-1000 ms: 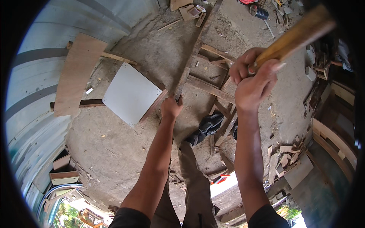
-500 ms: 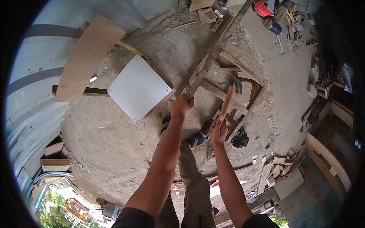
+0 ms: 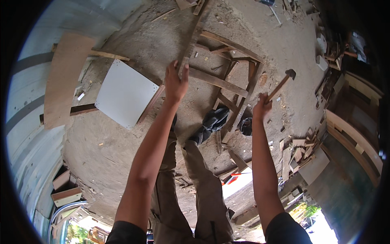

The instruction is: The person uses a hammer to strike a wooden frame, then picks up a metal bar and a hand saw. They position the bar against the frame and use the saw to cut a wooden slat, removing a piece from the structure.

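Observation:
My left hand (image 3: 176, 82) grips a long rough wooden plank (image 3: 191, 40) that runs up and away from me over the dirt ground. My right hand (image 3: 262, 108) holds the wooden handle of a hammer (image 3: 283, 82); its dark head points up and to the right, off to the right of a wooden frame. The frame (image 3: 229, 83) of nailed slats lies on the ground between my two hands, and the plank rests against its left side. My legs and dark shoes (image 3: 212, 122) stand just below it.
A white square panel (image 3: 125, 93) lies on the dirt left of my left hand, with a brown board (image 3: 63, 79) beyond it against a corrugated wall. Wood offcuts (image 3: 296, 152) and stacked timber fill the right side. Small boxes (image 3: 65, 189) sit at lower left.
The hammer was raised high a second ago, came down onto the frame, and now has lifted off to the right. My left hand stays on the plank.

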Motion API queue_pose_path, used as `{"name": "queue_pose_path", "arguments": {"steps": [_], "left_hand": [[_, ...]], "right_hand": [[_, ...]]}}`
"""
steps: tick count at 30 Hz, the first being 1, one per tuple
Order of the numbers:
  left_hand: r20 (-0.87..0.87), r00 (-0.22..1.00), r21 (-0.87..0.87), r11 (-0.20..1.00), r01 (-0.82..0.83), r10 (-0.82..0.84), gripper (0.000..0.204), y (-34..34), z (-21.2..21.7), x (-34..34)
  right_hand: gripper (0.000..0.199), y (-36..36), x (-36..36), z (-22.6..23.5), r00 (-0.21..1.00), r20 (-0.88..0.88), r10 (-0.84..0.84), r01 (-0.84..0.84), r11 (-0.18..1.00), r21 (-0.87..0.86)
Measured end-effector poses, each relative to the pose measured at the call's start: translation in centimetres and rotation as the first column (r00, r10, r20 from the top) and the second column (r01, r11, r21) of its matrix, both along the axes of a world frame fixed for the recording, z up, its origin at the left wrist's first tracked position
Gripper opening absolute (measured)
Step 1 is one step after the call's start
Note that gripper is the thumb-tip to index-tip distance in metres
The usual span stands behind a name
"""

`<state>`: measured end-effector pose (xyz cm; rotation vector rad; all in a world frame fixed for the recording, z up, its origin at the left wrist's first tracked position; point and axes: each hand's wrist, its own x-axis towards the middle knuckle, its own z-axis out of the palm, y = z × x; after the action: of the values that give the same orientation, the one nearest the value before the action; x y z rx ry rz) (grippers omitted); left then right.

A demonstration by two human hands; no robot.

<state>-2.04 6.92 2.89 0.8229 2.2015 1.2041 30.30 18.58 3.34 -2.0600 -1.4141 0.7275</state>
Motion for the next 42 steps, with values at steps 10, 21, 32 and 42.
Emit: {"name": "queue_pose_path", "arguments": {"steps": [10,21,32,42], "left_hand": [[0.160,0.982,-0.571,0.821,0.008,0.103,0.096,7.0,-2.7,-3.0],[-0.085,0.992,-0.625,0.770,-0.129,0.097,0.081,8.1,-0.9,-0.6],[-0.188,0.976,-0.647,0.733,-0.208,0.111,0.079,8.2,-1.8,-0.4],[-0.147,0.980,-0.659,0.726,-0.198,0.133,0.080,8.0,-1.5,-0.4]], "right_hand": [[0.065,-0.3,-4.8,-1.6,0.988,-0.005,-0.152,0.143,0.939,-0.314],[0.050,-1.2,-6.5,-0.5,0.989,0.082,-0.121,0.135,0.972,-0.193],[0.051,-1.0,-7.5,-0.9,0.977,0.154,-0.145,0.172,0.968,-0.183],[0.051,-1.4,-8.2,-0.7,0.975,0.137,-0.177,0.199,0.966,-0.167]]}}
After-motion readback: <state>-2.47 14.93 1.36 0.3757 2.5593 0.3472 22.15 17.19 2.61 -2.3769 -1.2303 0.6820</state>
